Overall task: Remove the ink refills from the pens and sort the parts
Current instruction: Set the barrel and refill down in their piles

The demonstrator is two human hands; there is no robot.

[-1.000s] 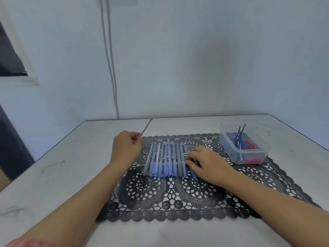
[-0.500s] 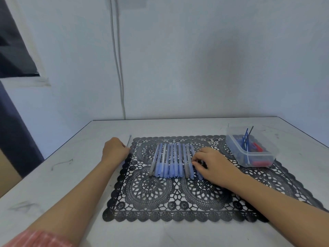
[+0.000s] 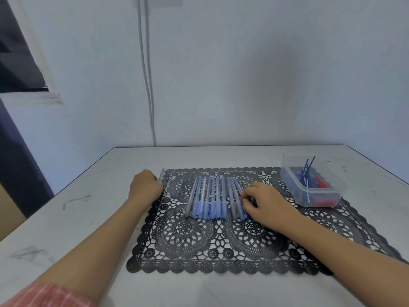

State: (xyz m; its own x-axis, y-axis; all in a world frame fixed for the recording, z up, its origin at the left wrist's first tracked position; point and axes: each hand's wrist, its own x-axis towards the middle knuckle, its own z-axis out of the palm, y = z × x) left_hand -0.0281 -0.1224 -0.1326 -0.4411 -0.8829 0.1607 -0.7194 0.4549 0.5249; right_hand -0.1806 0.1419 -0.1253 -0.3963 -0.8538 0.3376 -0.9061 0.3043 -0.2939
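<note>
A row of several blue and grey pens (image 3: 210, 197) lies side by side on a black lace mat (image 3: 221, 240). My right hand (image 3: 264, 201) rests at the right end of the row, its fingers curled on the rightmost pen (image 3: 238, 203). My left hand (image 3: 145, 187) sits at the mat's left edge and holds a thin clear pen part (image 3: 161, 175) down at the table. A clear plastic box (image 3: 309, 185) at the right holds blue, red and black refills and small parts.
The mat lies on a white table (image 3: 66, 229) that meets a pale wall at the back. A white cable (image 3: 147, 85) runs down the wall. The table's left edge drops off beside a dark curtain (image 3: 17, 162).
My left hand carried the thin part from above the pen row out to the mat's left edge and lowered it. My right hand stayed at the right end of the row.
</note>
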